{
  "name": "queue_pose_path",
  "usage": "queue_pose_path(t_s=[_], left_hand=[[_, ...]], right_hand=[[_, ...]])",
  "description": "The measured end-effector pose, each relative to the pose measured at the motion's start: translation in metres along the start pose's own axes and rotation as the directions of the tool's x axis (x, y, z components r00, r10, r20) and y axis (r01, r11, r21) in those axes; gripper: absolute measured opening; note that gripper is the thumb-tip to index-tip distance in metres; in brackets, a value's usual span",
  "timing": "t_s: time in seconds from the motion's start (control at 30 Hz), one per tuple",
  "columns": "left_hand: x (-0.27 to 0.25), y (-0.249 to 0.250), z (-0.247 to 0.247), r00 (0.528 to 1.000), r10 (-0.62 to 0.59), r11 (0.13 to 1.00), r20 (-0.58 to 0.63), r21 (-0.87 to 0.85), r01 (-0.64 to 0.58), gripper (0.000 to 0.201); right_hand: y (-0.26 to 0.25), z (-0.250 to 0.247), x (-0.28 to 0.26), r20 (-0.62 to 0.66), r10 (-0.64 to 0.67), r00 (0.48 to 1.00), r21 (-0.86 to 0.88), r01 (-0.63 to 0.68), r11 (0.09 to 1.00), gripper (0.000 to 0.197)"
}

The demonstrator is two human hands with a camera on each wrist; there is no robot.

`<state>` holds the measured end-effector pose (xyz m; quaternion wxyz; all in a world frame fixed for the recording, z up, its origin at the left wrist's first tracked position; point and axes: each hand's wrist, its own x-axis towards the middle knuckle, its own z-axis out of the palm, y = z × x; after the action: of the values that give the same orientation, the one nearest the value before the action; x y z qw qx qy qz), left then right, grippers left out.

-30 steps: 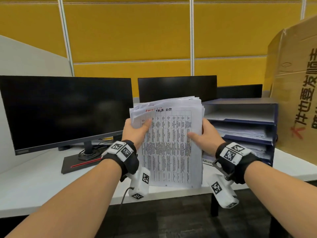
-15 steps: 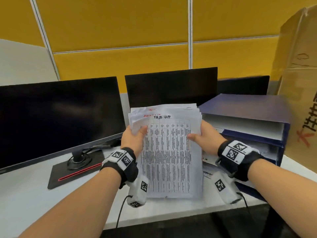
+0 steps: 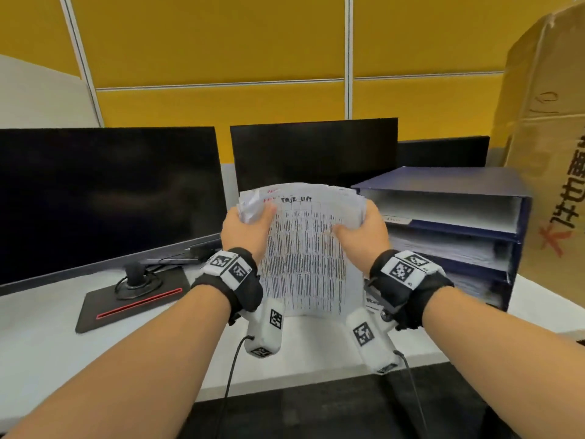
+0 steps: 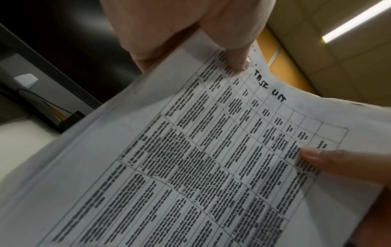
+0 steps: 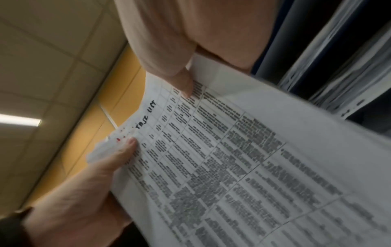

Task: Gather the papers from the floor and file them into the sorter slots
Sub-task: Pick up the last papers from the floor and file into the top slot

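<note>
Stack: we hold the papers (image 3: pixel 311 248) upright in front of us, above the tabletop (image 3: pixel 63 343), printed table facing us, heading at the top.
Left hand: the left hand (image 3: pixel 245 231) pinches the upper left corner, thumb on the front sheet, fingers behind; that corner is crumpled.
Right hand: the right hand (image 3: pixel 364 232) pinches the upper right edge the same way, thumb on the print, fingers hidden behind the stack.
Stack shape: the sheets bow between the two grips and the top edges fan out unevenly; the lower edge hangs just over the tabletop, and we cannot tell whether it touches.
Sorter: the sorter (image 3: pixel 459 236) stands on the tabletop to the right of the stack, just beside the right hand, slot openings facing us.
Slots: the top slot looks nearly bare; the lower slots already carry paper.
Key relation: the stack's long axis runs vertical, while the slots lie flat and open toward us. We judge that the stack must tip forward to horizontal and shift right to enter.
Nearer hand: the right hand is nearer the sorter and would lead.
Risk: we judge that the fanned, crumpled top edge may catch on a slot lip unless squared first.
Surroundings: dark monitors (image 3: pixel 107 198) stand behind and left; a cardboard box (image 3: pixel 544 137) stands right of the sorter.
</note>
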<state>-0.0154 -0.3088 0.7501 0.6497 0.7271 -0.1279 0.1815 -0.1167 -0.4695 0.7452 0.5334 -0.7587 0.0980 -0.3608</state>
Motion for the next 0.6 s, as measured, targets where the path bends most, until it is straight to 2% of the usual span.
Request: queue_pose_path(t_s=[0.1,0.2,0.27,0.43,0.53,0.6], left_hand=[[-0.021,0.003,-0.022,1.0,0.023,0.997,-0.014,-0.071,-0.024,0.05],[-0.042,0.008,-0.044,0.995,-0.003,0.99,0.099,-0.142,0.017,0.053],[-0.055,0.013,-0.057,0.992,-0.004,0.993,0.124,-0.118,0.018,0.048],[-0.06,0.027,-0.075,0.993,0.095,0.995,0.075,-0.027,-0.093,0.032],[-0.052,0.028,-0.075,0.991,0.119,0.993,0.062,-0.001,-0.119,0.031],[-0.046,0.026,-0.073,0.992,0.11,0.993,0.063,0.025,-0.112,0.033]], right_hand=[[-0.004,-0.003,-0.02,-0.061,-0.017,0.998,0.02,0.018,1.0,0.051],[-0.015,-0.007,-0.04,-0.098,-0.019,0.995,0.007,0.02,1.0,0.05],[-0.023,-0.009,-0.052,-0.145,-0.015,0.989,0.004,0.015,1.0,0.047],[-0.038,0.005,-0.061,-0.201,-0.05,0.978,-0.006,0.05,0.999,0.033],[-0.044,0.01,-0.057,-0.18,-0.072,0.981,0.017,0.076,0.997,0.036],[-0.04,0.009,-0.052,-0.122,-0.009,0.992,0.022,0.012,1.0,0.044]])
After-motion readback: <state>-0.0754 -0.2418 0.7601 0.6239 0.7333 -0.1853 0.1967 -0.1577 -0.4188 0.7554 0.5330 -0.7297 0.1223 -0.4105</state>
